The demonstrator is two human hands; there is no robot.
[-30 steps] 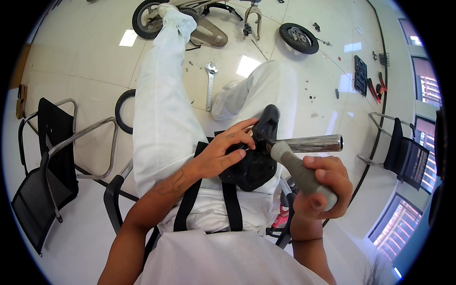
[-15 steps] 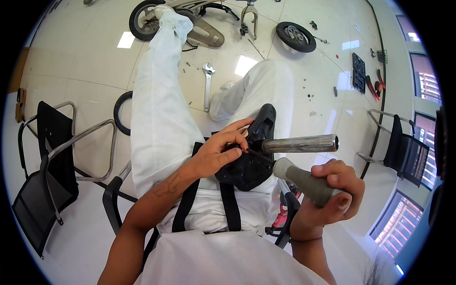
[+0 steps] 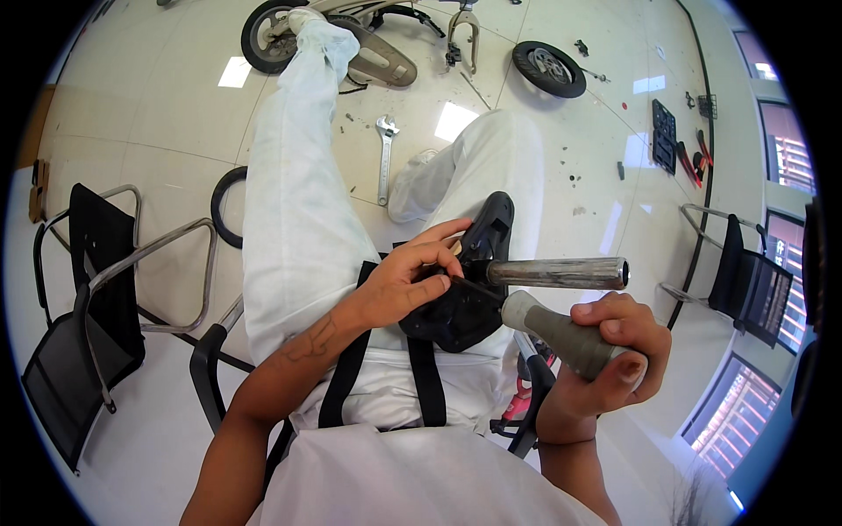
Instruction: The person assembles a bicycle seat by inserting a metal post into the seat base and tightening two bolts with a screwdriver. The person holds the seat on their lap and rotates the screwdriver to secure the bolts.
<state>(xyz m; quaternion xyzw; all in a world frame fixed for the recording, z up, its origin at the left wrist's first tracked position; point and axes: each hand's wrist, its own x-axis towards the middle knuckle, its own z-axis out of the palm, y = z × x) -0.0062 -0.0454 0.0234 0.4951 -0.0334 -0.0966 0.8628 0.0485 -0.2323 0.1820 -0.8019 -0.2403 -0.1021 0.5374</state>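
A black saddle (image 3: 457,323) rests underside up across my lap, and its worn metal seat post (image 3: 561,273) sticks out to the right. My right hand (image 3: 627,351) is wrapped round the grey handle of a screwdriver (image 3: 561,333). The dark shaft runs leftward to the saddle's underside, under the post. At the shaft's far end, the thumb and fingertips of my left hand (image 3: 412,279) are pinched together against the saddle. What lies between those fingertips is too small and covered to make out.
An adjustable wrench (image 3: 385,162) lies on the tiled floor beyond my lap. Farther off are a partly dismantled two-wheeler (image 3: 377,60), a loose wheel (image 3: 549,69) and a black tool case (image 3: 664,136). Black mesh chairs (image 3: 110,298) stand left and right; a tyre (image 3: 230,208) lies left.
Hands, saddle and screwdriver keep nearly the same places. The whole view has shifted very slightly, and the seat post sits a touch lower and farther right.
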